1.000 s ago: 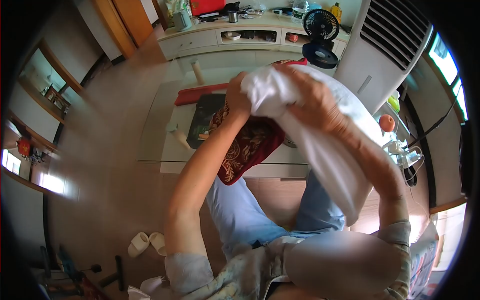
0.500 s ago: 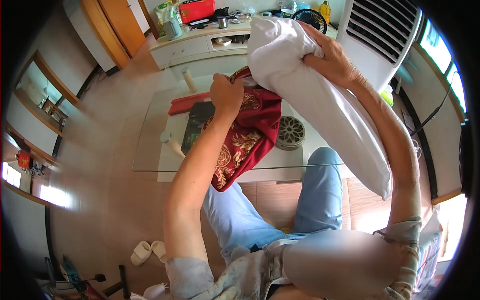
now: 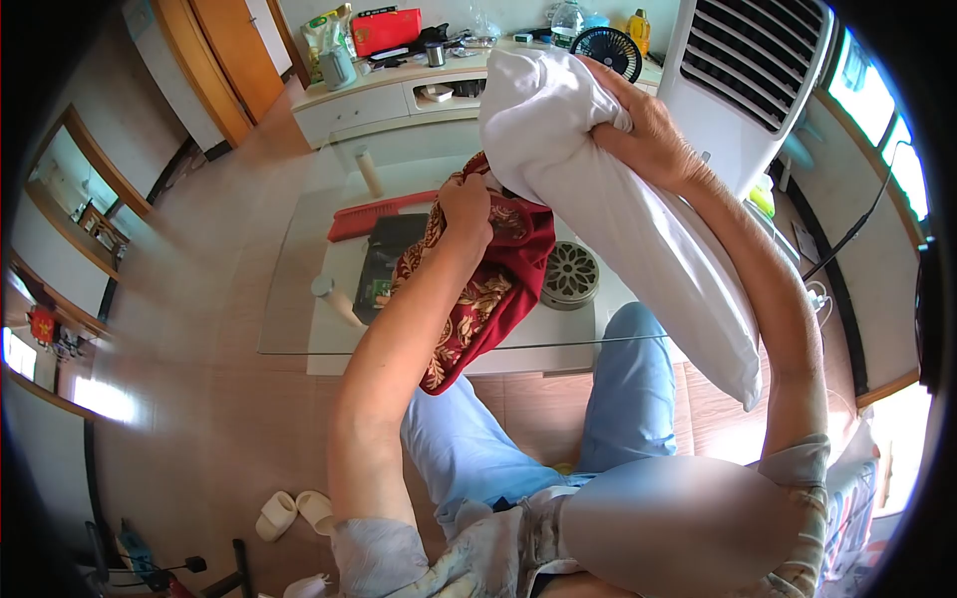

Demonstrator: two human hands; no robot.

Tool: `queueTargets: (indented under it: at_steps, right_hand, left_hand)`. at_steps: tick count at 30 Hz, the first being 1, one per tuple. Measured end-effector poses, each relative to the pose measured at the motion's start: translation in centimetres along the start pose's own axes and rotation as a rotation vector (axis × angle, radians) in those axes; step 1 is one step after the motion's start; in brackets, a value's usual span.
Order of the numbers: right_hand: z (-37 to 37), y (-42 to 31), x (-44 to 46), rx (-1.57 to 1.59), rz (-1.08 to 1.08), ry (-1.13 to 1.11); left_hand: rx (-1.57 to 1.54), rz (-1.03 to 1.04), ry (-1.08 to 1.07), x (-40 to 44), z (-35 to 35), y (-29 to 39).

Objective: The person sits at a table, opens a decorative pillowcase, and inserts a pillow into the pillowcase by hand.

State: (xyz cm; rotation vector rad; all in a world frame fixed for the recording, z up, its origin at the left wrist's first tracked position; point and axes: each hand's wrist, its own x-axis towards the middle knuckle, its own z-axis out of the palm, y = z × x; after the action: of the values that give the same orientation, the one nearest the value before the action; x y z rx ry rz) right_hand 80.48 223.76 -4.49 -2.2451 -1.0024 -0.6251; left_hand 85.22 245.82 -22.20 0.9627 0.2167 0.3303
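Note:
My right hand [image 3: 653, 140] is wrapped round the upper part of a long white pillow [image 3: 638, 234], which slants down along my right forearm to beside my knee. In my left hand [image 3: 466, 211] the fingers are closed on the edge of a dark red cushion cover [image 3: 513, 269] with gold leaf patterns. The cover hangs down over the glass table's front edge. Its upper edge meets the side of the pillow near its top end; whether the pillow is inside the opening is hidden.
On the glass table [image 3: 289, 299] are a red brush [image 3: 379, 214], a dark flat box [image 3: 391, 249] and a round patterned metal case [image 3: 570, 276]. Behind stand a white cabinet [image 3: 354, 115] with many items and an air cooler [image 3: 733, 100]. Slippers [image 3: 277, 515] lie on the floor.
Both hands have shifted slightly, with the left hand a little lower and nearer the pillow. The red cover has sunk slightly. The pillow has moved a little left and down in view.

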Motion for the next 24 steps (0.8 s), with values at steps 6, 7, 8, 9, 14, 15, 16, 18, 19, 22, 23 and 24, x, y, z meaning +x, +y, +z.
queueTargets:
  at_steps: [6,7,8,9,14,15,16,18,19,22,23,24]
  right_hand:
    - [-0.2,0.7,0.1,-0.032,-0.033,0.078]
    - [0.0,0.4,0.1,-0.023,-0.014,0.055]
    - [0.1,0.2,0.2,-0.013,0.006,0.033]
    - [0.2,0.3,0.2,-0.007,0.013,0.034]
    - [1.5,0.1,0.4,-0.026,-0.029,0.024]
    - [1.7,0.1,0.5,-0.029,-0.025,0.027]
    - [1.9,0.2,0.6,-0.026,-0.04,0.035]
    - [2.2,-0.1,0.6,-0.032,-0.049,0.046]
    - [2.2,-0.4,0.6,-0.019,-0.062,0.031]
    - [2.0,-1.1,0.4,-0.005,-0.07,-0.001]
    - [2.0,-1.2,0.3,0.004,-0.055,-0.011]
    - [1.9,-1.2,0.3,0.005,-0.063,-0.017]
  left_hand:
    - [0.785,0.344,-0.127,-4.0,0.0,4.1]
    - [0.791,0.338,-0.128,-4.2,-0.3,4.4]
    - [0.913,0.42,-0.112,-4.5,-0.5,4.7]
    - [1.036,0.503,-0.097,-4.8,-0.7,4.9]
    - [1.029,0.372,0.027,-7.2,-2.0,5.1]
    - [0.971,0.364,0.029,-7.4,-2.4,4.7]
    - [0.972,0.364,0.022,-7.7,-2.6,4.2]
    - [0.965,0.249,-0.1,-8.3,-2.5,2.8]
    - [0.959,0.252,-0.106,-8.2,-2.0,1.9]
    - [1.003,0.275,-0.063,-8.0,-0.3,0.7]
    - [0.997,0.282,-0.058,-7.6,0.2,0.7]
    - [1.218,0.334,-0.037,-7.3,1.0,0.9]
